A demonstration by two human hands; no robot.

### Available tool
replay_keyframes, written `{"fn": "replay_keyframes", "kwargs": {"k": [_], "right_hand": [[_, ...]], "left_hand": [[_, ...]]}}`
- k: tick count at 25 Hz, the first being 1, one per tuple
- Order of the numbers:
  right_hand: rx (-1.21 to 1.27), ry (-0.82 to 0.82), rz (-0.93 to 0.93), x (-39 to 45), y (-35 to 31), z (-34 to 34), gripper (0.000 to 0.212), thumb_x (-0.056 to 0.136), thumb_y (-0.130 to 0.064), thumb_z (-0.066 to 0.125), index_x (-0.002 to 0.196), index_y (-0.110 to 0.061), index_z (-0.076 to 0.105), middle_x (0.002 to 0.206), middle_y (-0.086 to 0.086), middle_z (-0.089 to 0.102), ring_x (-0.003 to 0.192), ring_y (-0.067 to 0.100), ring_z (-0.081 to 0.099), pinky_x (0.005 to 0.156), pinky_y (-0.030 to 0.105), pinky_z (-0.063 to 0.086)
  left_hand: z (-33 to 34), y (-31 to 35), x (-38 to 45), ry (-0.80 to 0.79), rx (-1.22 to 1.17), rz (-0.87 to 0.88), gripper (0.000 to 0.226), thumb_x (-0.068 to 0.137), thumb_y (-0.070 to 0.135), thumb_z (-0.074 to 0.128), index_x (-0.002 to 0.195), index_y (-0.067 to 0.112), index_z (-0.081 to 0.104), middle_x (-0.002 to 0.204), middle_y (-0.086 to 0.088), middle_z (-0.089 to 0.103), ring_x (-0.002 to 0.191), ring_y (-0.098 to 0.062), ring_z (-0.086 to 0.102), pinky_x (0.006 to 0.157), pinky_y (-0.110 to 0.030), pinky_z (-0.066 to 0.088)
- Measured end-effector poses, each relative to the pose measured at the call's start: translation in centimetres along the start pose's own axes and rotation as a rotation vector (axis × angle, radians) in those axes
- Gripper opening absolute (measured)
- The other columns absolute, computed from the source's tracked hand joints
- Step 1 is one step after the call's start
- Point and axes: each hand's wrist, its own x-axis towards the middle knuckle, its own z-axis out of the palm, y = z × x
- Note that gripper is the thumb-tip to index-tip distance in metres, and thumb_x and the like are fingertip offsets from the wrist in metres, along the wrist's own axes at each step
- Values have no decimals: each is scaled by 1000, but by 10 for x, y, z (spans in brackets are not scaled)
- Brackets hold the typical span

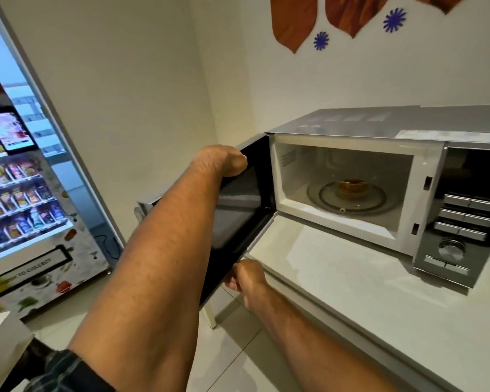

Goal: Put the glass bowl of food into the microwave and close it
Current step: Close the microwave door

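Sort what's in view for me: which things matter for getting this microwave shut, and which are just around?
In the job:
bowl on the turntable
microwave
door, open
left hand on the door's top edge
right hand at its bottom edge

Just around:
vending machine
counter
wall decorations

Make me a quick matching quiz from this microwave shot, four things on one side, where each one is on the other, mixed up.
Things:
1. glass bowl
2. left hand
3. right hand
4. round dial

Places:
A. bottom edge of the open door
B. on the turntable inside the microwave
C. control panel, below the buttons
D. top edge of the open door

Pairs: 1-B, 2-D, 3-A, 4-C
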Motion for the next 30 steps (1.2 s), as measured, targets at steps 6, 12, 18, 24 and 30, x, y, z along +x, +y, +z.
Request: {"fn": "replay_keyframes", "kwargs": {"k": [6, 12, 18, 24, 30], "right_hand": [[-197, 69, -53, -39, -1, -59, 28, 93, 8, 39, 72, 1, 55, 61, 12, 54, 47, 21, 55, 43, 27, 55], [-355, 97, -64, -58, -13, -114, 12, 92, 12, 52, 98, 9, 62, 79, 20, 61, 57, 24, 60, 69, 39, 61], [-526, 120, -184, -88, -48, -168, 19, 95, 3, 52, 93, 12, 69, 82, 24, 69, 68, 30, 68, 85, 49, 61], [-521, 462, -762, -150, -131, -210, 15, 93, -22, 65, 86, -18, 78, 83, 0, 76, 81, 15, 72, 82, 41, 62], [-783, 534, -1295, -195, -169, -207, 34, 92, -50, 59, 98, -24, 80, 89, -11, 80, 76, 7, 73, 69, 31, 63]], "left_hand": [[-36, 17, -15, -204, -121, -4, 19, 95, 16, 36, 97, 12, 54, 87, -9, 53, 76, -21, 51, 107, -50, 42], [-19, 38, -21, -155, -434, 118, 22, 97, 11, 37, 105, 6, 58, 106, -9, 54, 99, -22, 50, 92, -32, 40], [6, 71, -33, 98, -624, 212, 30, 96, 6, 37, 76, 5, 59, 99, -19, 62, 85, -24, 51, 76, -30, 38], [24, 116, -36, 284, -901, 123, 37, 93, 1, 32, 115, -22, 51, 119, -41, 52, 85, -37, 54, 86, -53, 44], [35, 166, -39, 466, -1076, 104, 35, 98, 10, 33, 118, -2, 59, 130, -19, 55, 98, -19, 49, 84, -26, 38]]}}
